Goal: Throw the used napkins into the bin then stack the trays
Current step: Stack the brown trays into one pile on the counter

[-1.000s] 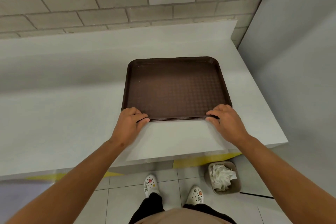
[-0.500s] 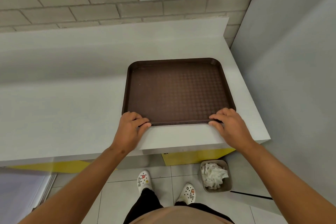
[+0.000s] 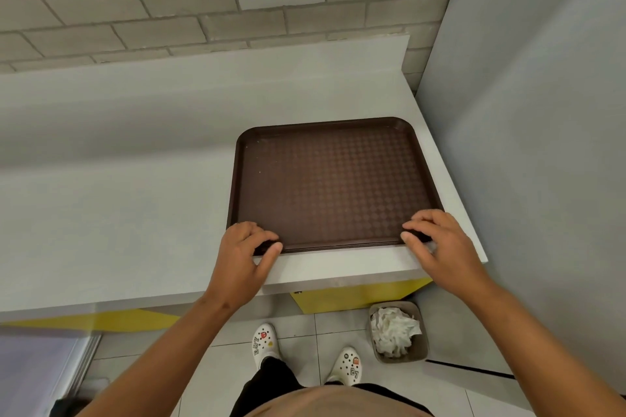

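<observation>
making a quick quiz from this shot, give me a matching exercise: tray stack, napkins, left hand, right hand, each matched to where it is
Things:
1. tray stack
2. napkins
3. left hand
4. right hand

Places:
A. in the bin on the floor
B. at the stack's near right corner
C. on the white counter
D. at the stack's near left corner

Pairs: 1-C, 2-A, 3-D, 4-B

White charm-studded clogs, black trousers

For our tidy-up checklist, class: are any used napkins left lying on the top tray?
No, the top tray is bare, and the crumpled napkins sit in the bin on the floor.
</observation>
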Demonstrator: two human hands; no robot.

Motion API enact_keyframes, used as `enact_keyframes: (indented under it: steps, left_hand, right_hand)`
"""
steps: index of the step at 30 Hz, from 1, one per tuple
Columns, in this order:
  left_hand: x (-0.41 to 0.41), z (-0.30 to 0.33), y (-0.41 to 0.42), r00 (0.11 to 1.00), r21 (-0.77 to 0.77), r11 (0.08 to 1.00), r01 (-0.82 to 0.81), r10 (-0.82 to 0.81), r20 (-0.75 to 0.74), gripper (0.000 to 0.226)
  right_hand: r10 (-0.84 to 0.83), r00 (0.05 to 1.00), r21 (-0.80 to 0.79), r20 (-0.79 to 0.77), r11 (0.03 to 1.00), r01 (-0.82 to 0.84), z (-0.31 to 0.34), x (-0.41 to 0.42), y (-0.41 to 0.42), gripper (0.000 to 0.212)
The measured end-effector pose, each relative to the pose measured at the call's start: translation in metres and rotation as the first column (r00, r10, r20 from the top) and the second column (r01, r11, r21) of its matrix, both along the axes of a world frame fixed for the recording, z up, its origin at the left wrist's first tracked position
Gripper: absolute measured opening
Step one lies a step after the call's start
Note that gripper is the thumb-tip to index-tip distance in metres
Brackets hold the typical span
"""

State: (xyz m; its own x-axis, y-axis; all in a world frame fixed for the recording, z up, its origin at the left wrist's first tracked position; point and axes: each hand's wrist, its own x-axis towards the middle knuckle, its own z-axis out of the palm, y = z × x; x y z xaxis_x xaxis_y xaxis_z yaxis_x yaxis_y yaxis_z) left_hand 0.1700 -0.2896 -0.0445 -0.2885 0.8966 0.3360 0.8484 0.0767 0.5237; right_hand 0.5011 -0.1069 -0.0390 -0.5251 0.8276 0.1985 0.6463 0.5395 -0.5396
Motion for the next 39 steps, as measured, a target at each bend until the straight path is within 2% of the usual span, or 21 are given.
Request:
enact_keyframes:
  steps: [2,4,6,8,10,15,22,26,28,31,34,39]
  left_hand:
    - [-0.007,0.005,0.005,0.995,0.022,0.996,-0.089,0.087,0.057,0.024]
    - [-0.016,0.008,0.012,0.960,-0.032,0.973,-0.227,0.229,0.162,0.027]
    - [-0.022,0.008,0.019,0.889,-0.128,0.939,-0.319,0.343,0.302,0.043]
    - [-0.020,0.009,0.027,0.783,-0.214,0.907,-0.363,0.422,0.458,0.059]
    - [-0.016,0.009,0.032,0.726,-0.247,0.895,-0.372,0.447,0.523,0.064]
    - [-0.011,0.007,0.031,0.747,-0.266,0.889,-0.372,0.457,0.483,0.063]
    - [0.007,0.005,0.025,0.768,-0.263,0.895,-0.361,0.445,0.461,0.068]
    - [0.014,0.004,0.020,0.828,-0.293,0.909,-0.298,0.399,0.395,0.073]
    - [0.013,0.003,0.018,0.876,-0.323,0.909,-0.265,0.366,0.313,0.080]
    - [0.017,0.004,0.018,0.946,-0.368,0.890,-0.269,0.316,0.071,0.090]
    - [0.027,0.005,0.022,0.959,-0.343,0.896,-0.284,0.265,-0.102,0.093]
    - [0.027,0.003,0.028,0.948,-0.345,0.883,-0.317,0.291,-0.125,0.094]
  right_hand:
    - [-0.083,0.995,0.006,-0.055,0.996,0.084,0.001,-0.001,0.004,0.024]
    - [-0.164,0.983,-0.047,-0.079,0.986,0.161,0.003,-0.004,0.010,0.031]
    - [-0.234,0.971,-0.182,-0.054,0.958,0.221,0.004,-0.009,0.017,0.047]
    - [-0.259,0.966,-0.300,0.004,0.921,0.248,0.003,-0.016,0.023,0.063]
    - [-0.244,0.968,-0.328,0.053,0.912,0.248,-0.001,-0.020,0.026,0.068]
    - [-0.249,0.968,-0.285,0.017,0.927,0.243,-0.004,-0.018,0.022,0.058]
    - [-0.270,0.963,-0.255,0.005,0.931,0.263,-0.007,0.001,0.017,0.055]
    - [-0.291,0.956,-0.226,0.042,0.929,0.293,-0.010,0.010,0.013,0.050]
    - [-0.268,0.960,-0.083,0.082,0.958,0.274,-0.013,0.010,0.009,0.045]
    - [-0.157,0.978,0.109,0.136,0.984,0.143,-0.014,0.001,0.002,0.048]
    - [-0.112,0.974,0.125,0.199,0.988,0.088,-0.011,-0.013,-0.002,0.058]
    - [-0.171,0.944,0.108,0.283,0.983,0.146,-0.020,-0.020,0.004,0.069]
